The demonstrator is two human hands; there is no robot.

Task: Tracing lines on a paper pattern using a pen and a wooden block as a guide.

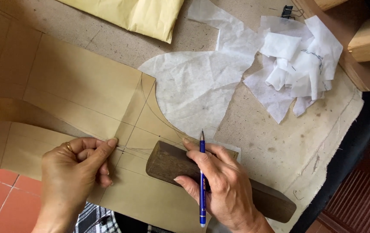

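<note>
A sheet of brown pattern paper [85, 92] with pencil lines and a drawn curve lies on the table. My left hand [73, 172], a ring on one finger, pinches a folded edge of that paper between thumb and fingers. My right hand [219, 183] rests on a dark wooden block [167, 162] that weighs the paper down, and holds a blue pencil [202, 181] upright between its fingers, tip pointing away from me. Under the brown paper lies white tissue paper [193, 86] cut in a rounded shape.
A heap of crumpled white tissue scraps [299, 64] sits at the far right. A yellow padded envelope [137, 15] lies at the top. A black binder clip [287, 11] and a wooden frame [366, 47] are at the upper right. The cloth-covered table edge [323, 172] runs down the right.
</note>
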